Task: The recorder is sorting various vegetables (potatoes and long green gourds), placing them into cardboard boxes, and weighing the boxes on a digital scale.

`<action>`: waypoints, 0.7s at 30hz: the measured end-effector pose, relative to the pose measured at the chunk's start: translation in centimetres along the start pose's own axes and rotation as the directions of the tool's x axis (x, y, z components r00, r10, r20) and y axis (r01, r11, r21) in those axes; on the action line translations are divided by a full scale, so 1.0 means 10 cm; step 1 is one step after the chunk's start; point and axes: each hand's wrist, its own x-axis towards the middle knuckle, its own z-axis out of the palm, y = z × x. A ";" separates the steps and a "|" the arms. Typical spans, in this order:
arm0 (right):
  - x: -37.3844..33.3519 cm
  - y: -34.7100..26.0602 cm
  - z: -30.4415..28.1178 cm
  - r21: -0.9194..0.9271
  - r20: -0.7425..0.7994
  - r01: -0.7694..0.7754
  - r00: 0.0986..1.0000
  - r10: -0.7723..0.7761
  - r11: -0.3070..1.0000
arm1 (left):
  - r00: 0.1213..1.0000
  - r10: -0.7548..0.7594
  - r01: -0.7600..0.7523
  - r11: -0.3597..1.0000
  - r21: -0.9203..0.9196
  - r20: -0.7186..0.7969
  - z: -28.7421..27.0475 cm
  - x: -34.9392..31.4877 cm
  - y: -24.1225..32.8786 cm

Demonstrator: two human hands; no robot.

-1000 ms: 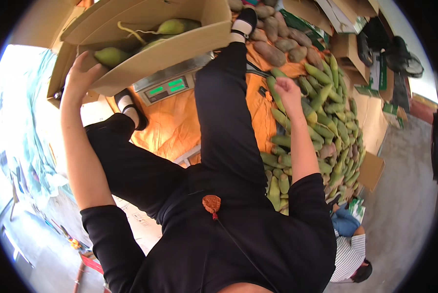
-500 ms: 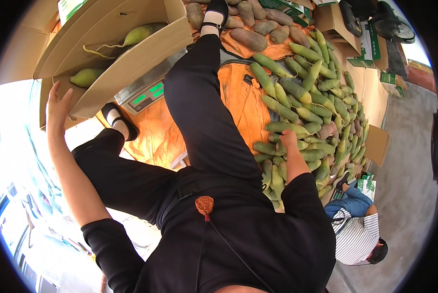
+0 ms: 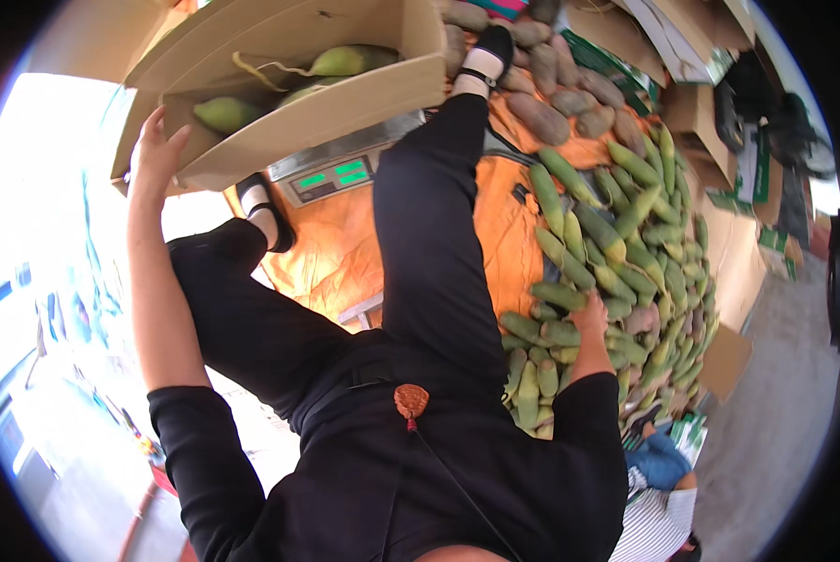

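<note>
My left hand [image 3: 156, 155] is at the near left corner of an open cardboard box [image 3: 317, 112], fingers apart, holding nothing. Inside the box lie several green radishes [image 3: 349, 61], one with a long thin root; the front wall partly hides them. On my right, a large heap of green radishes [image 3: 640, 272] covers the ground. My right hand [image 3: 590, 317] is at the near left part of this heap, its fingers closed around the end of one green radish [image 3: 558, 295]. That radish still lies among the others, and my fingertips are partly hidden.
The box sits on a digital scale [image 3: 331, 178] with lit green displays. Reddish-brown tubers [image 3: 570, 80] lie beyond my outstretched leg on an orange sheet [image 3: 340, 248]. Cartons [image 3: 696, 131] stand at the far right. Another person [image 3: 659, 510] in a striped shirt is at the lower right.
The view has shifted, so the box and heap appear farther right and lower. My right hand has closed on a radish's end. My left hand stays by the box corner.
</note>
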 end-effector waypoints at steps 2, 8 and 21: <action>-0.06 -0.21 -0.19 -0.115 0.089 -0.035 0.995 0.045 0.993 | 1.000 0.001 0.000 0.998 0.062 -0.008 -0.07 -0.10 0.05; -0.10 -0.19 -0.05 -0.278 0.140 -0.007 0.989 0.048 0.961 | 0.999 -0.039 0.039 0.999 -0.007 -0.033 -0.07 -0.19 0.16; -0.23 -0.40 -0.19 -0.375 0.196 0.114 0.980 -0.041 0.920 | 0.995 -0.044 0.048 0.998 -0.046 0.089 -0.10 -0.16 0.18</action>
